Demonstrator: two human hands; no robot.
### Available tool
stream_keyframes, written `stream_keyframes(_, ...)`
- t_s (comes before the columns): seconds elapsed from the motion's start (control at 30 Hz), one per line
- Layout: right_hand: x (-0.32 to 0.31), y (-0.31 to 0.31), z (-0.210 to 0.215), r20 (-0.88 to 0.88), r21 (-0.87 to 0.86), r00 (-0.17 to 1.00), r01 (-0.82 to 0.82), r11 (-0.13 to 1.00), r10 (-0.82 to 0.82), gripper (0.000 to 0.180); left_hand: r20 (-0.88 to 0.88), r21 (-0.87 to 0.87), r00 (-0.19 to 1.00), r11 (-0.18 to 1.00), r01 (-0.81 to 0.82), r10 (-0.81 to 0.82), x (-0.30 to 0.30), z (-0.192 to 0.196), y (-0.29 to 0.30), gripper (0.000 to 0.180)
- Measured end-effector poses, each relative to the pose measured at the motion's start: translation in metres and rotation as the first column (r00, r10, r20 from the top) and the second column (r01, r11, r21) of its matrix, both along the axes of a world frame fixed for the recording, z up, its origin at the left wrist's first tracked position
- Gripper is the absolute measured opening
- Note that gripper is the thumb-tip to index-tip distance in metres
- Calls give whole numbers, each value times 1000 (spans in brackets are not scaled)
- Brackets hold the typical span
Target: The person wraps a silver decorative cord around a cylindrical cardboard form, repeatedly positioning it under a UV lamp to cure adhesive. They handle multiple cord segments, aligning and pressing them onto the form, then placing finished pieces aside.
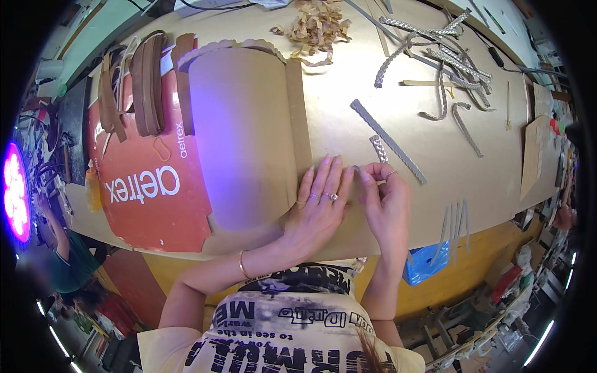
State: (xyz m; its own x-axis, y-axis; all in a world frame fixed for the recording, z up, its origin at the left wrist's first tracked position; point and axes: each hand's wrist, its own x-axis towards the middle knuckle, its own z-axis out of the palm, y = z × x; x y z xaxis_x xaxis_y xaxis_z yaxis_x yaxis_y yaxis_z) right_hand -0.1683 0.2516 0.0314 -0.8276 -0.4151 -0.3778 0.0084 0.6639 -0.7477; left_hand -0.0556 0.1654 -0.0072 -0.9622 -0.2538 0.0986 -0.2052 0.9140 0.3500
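Note:
My left hand [323, 196] lies flat on the brown-papered table, fingers stretched forward and slightly apart, with rings on them. Its edge is beside a tan curved board [249, 137]. Close to its right, my right hand [387, 196] has thumb and index finger brought together in a pinch. A small dark grey tip [356, 168] shows between the two hands; the rest of it is hidden. Just ahead of the right hand lie a short silvery braided strap [379, 149] and a longer flat grey braided strip [388, 142].
Tangled braided straps [457, 59] lie at the far right, curled tan scraps [320, 31] at the back. Brown strips [149, 84] rest on a red cardboard sheet [149, 217] at left, near a yellowish bottle [93, 189]. Grey strips [457, 227] and a blue bag [426, 264] hang at the near edge.

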Motion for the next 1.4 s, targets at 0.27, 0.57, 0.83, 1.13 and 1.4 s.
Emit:
stream_keyframes(0.27, -10, 7, -2, 17, -258, 969, 244, 935, -248, 15, -74, 84, 997, 995, 46, -39, -47, -6, 1, 52)
stream_keyframes(0.57, 1, 40, 12, 171, -189, 968, 217, 958, -185, 15, 107, 23, 980, 986, 164, -166, -2, 1, 17, 56)
stream_keyframes(0.83, 16, 23, -5, 106, -208, 980, 189, 960, -170, 31, -2, 175, 987, 972, 159, -161, 21, -1, 10, 58)
stream_keyframes(1.13, 18, 16, -20, 58, -216, 977, 213, 953, -205, 37, 28, 244, 989, 960, 137, -148, 18, 0, 5, 53)
stream_keyframes(1.4, 15, 15, -20, 84, -189, 975, 219, 957, -206, 37, 10, 345, 997, 936, 63, -71, 11, 3, 3, 56)
